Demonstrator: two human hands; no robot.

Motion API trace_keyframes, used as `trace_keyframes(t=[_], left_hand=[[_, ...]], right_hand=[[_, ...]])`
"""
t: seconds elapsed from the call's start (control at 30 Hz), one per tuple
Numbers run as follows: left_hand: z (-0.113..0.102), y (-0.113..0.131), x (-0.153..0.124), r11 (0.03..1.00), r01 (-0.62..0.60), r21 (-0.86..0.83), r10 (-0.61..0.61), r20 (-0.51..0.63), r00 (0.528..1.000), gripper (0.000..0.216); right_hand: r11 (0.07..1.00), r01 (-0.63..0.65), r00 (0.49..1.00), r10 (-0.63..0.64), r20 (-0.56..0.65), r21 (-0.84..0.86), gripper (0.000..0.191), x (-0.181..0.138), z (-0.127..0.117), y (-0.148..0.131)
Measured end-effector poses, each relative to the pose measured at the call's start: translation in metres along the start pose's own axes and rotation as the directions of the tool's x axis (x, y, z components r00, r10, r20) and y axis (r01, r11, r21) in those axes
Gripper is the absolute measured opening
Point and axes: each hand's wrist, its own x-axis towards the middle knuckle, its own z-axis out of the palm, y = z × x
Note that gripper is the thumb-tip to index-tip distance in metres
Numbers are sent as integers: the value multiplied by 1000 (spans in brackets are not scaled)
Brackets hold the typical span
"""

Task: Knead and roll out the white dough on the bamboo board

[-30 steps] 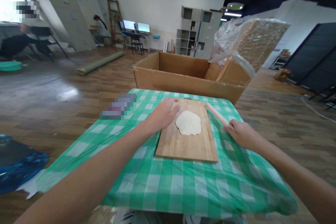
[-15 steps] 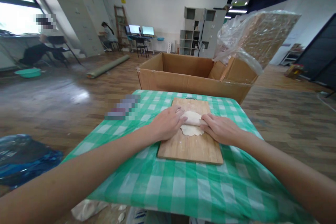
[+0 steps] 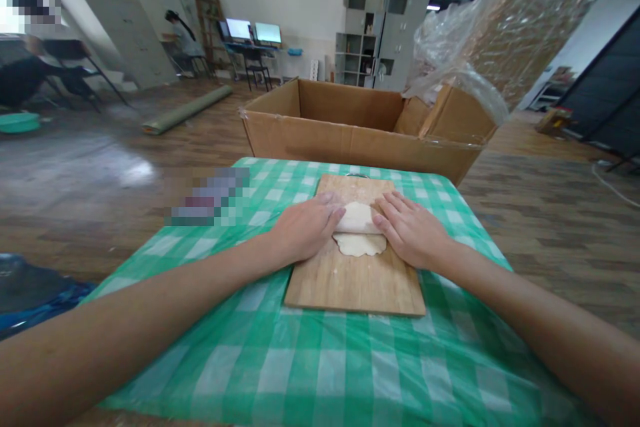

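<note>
A pale rolling pin point(image 3: 356, 219) lies across a flattened sheet of dough point(image 3: 361, 245) with an uneven edge. Dough shows both in front of the pin and behind it. My left hand point(image 3: 311, 223) holds the pin's left end, thumb along its near side. Over the right end, my right hand point(image 3: 407, 227) keeps hold with its fingers reaching forward across it. Both ends of the pin are hidden under my hands. Beneath the dough is a wooden cutting board point(image 3: 350, 287) with a metal handle at its far edge.
A green-and-white checked tablecloth point(image 3: 280, 360) covers the table. Beyond it stands a large open cardboard box point(image 3: 300, 133), with a plastic-wrapped panel point(image 3: 540, 33) at its right. A blurred-out flat item point(image 3: 210, 197) lies at the table's left edge. Two people sit further back.
The camera view has tilted down and shifted right. My right hand's fingers, curled round the pin before, now stretch forward over it. The pin sits further from the dough's near edge.
</note>
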Motion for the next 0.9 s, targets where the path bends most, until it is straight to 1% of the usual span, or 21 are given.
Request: trace_keyframes(t=[0.13, 0.23, 0.33, 0.43, 0.53, 0.67, 0.8, 0.9], left_hand=[[1, 9, -10, 998, 16, 65, -16, -11, 1000, 53], [0, 16, -17, 995, 21, 97, -20, -11, 1000, 56], [0, 18, -15, 993, 44, 109, -43, -8, 999, 59], [2, 15, -5, 990, 95, 101, -98, 21, 995, 62], [7, 7, 9, 985, 144, 97, -149, 44, 988, 69], [17, -10, 28, 985, 150, 85, -156, 66, 986, 76], [26, -28, 46, 990, 96, 100, -106, 107, 989, 70], [29, -36, 58, 990, 56, 132, -72, 117, 990, 69]], right_hand=[[999, -36, 999, 36, 15, -31, 72, -16, -4, -15], [996, -58, 998, 59, 14, -61, 76, -24, -6, -25], [995, -80, 997, 80, 12, -56, 75, -20, -5, -25], [996, -84, 996, 83, -7, -35, 73, -3, 1, -14], [999, -37, 999, 37, -11, -9, 66, 15, 6, 0], [998, 53, 998, -52, 27, -35, 54, 33, 9, 15], [970, 187, 980, -173, 98, -158, 50, 48, 13, 27], [955, 221, 970, -195, 144, -198, 50, 56, 16, 33]])
